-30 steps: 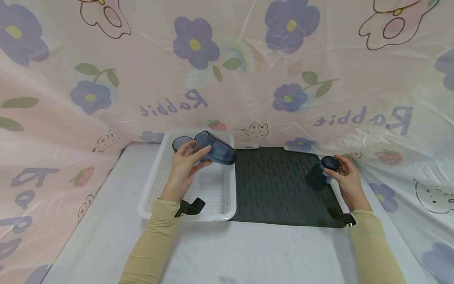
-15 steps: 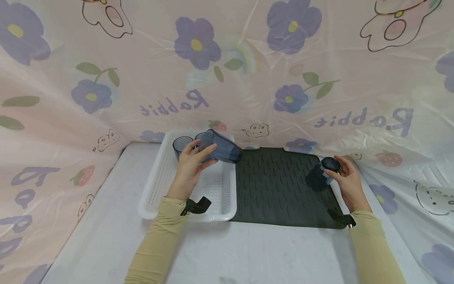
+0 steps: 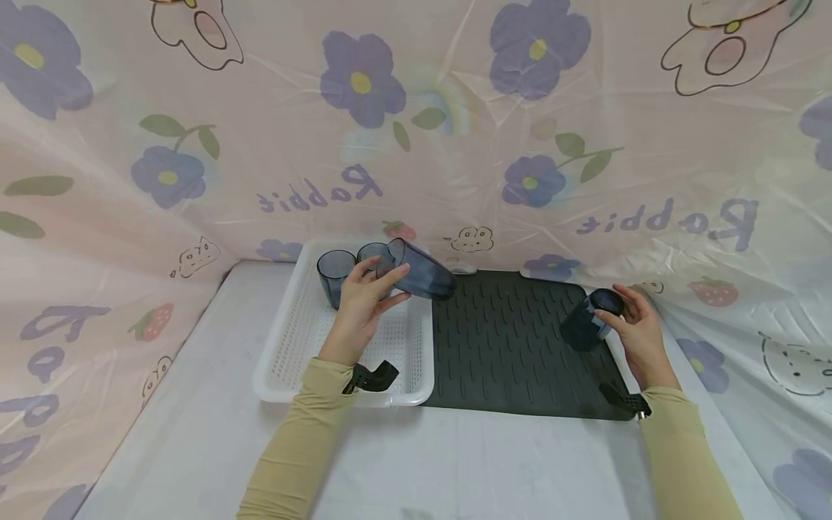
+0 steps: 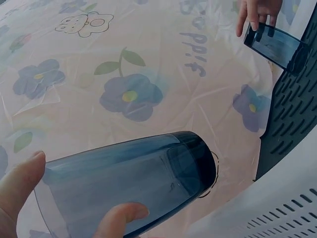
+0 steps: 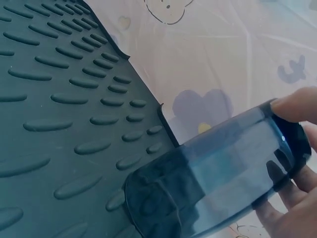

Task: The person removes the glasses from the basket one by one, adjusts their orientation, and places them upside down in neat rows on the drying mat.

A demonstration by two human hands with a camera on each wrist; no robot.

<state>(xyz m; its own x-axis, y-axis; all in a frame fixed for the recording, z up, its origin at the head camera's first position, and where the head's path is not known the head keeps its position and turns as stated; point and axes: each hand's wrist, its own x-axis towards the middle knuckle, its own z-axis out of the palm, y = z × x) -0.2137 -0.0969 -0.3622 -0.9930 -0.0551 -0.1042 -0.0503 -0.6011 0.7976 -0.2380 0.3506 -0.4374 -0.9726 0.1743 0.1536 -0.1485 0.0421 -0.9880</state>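
Observation:
A blue see-through drinking glass is pinched between the thumb and fingers of my left hand. It lies tilted over the basket's right edge, dark base to the right, mouth toward my fingers. My right hand grips a second such glass by its thick base end. That one leans with its base up and its mouth down at the black ridged mat, as the right wrist view also shows. Two more glasses, one a blue glass, stand mouth up in the white basket, partly behind my left hand.
The basket and the mat sit side by side on a white-covered table. A printed plastic curtain hangs close behind both and along the sides.
My left hand has moved right with its glass, bringing the glass's base over the mat's left edge and uncovering more of the glasses in the basket. My right hand has stayed put.

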